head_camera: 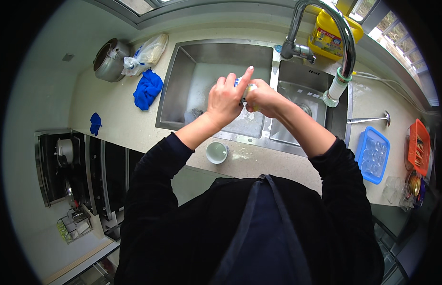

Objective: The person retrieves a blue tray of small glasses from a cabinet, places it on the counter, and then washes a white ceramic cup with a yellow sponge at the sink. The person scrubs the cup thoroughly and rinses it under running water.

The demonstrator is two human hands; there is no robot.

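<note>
Both my hands meet over the large left sink basin [178, 82], which holds cloudy, sudsy water. My left hand [224, 94] grips a small white object with blue marks [237, 82], possibly a cup; its index finger points up and away. Against that object, my right hand [265, 98] is closed around something soft and yellowish [256, 107], perhaps a sponge. The fingers hide most of both items. A white cup [216, 152] with liquid in it stands on the counter's front strip, below my left wrist.
A chrome faucet [296, 21] arches over the smaller right basin [283, 123]. Blue cloths [148, 89], a metal pot [112, 66] and a plastic bag [149, 53] lie left. To the right are a ladle [367, 120], a blue tray of glasses [373, 155] and an orange basket [419, 148].
</note>
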